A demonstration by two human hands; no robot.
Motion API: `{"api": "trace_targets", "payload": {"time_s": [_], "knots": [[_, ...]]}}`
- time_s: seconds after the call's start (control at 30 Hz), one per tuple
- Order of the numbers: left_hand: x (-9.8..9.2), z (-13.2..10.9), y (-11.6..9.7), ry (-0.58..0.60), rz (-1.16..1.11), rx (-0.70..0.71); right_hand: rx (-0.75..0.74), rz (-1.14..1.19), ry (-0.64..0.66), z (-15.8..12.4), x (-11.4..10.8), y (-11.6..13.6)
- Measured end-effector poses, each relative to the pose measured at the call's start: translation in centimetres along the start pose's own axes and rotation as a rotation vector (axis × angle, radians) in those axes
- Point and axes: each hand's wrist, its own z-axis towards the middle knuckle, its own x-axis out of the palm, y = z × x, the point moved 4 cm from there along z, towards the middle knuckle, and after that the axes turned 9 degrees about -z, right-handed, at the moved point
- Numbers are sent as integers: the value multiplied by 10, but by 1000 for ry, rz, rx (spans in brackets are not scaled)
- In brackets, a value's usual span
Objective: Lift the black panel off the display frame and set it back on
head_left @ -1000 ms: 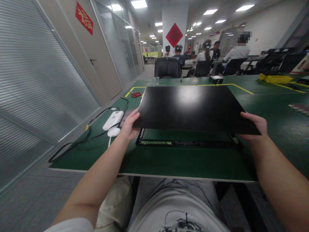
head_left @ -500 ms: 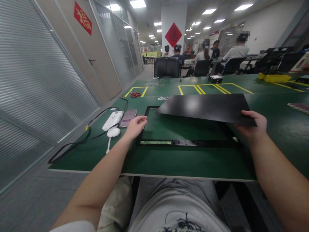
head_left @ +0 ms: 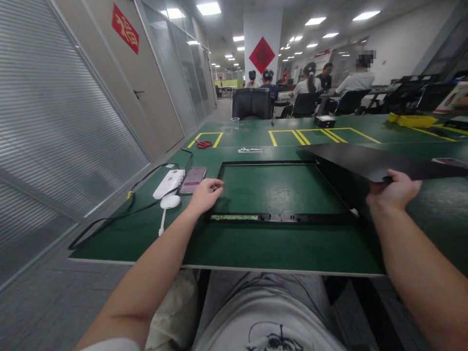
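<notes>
My right hand (head_left: 395, 189) grips a thin, dark flat panel (head_left: 351, 158) near its front edge, thumb on top and fingers beneath. The panel is tilted and held over the right end of a black rectangular frame (head_left: 303, 218), which lies flat on the green table. A strip of green circuit board (head_left: 236, 217) shows along the frame's near side. At the frame's left side my left hand (head_left: 206, 195) pinches the rim, fingertips bent over it. Part of the frame's right side is hidden under the panel.
Left of the frame lie a phone (head_left: 192, 180), a white device (head_left: 168, 184), a round white piece (head_left: 170, 202) and black cable (head_left: 109, 218). Farther back are red scissors (head_left: 204, 144), small white pieces (head_left: 250, 150), a clear cup (head_left: 235, 123) and a black box (head_left: 324, 121). People sit beyond.
My right hand has swung the panel to the right and turned it, uncovering the frame's far side and middle. My left hand has stayed at the frame's left side.
</notes>
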Motion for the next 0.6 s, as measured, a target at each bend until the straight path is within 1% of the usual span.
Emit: {"api": "trace_targets", "payload": {"time_s": [0.1, 0.2, 0.3, 0.47, 0.6], "knots": [[0, 0, 1, 1, 12, 9, -21, -19, -66, 6, -8, 0], [0, 1, 2, -4, 5, 35, 6, -47, -102, 12, -13, -3], [0, 2, 4, -7, -9, 63, 80, -88, -117, 17, -14, -8], [3, 3, 6, 19, -3, 77, 252, -104, -116, 22, -14, -18], [5, 1, 6, 41, 27, 82, 312, -66, -124, 27, -16, -27]]}}
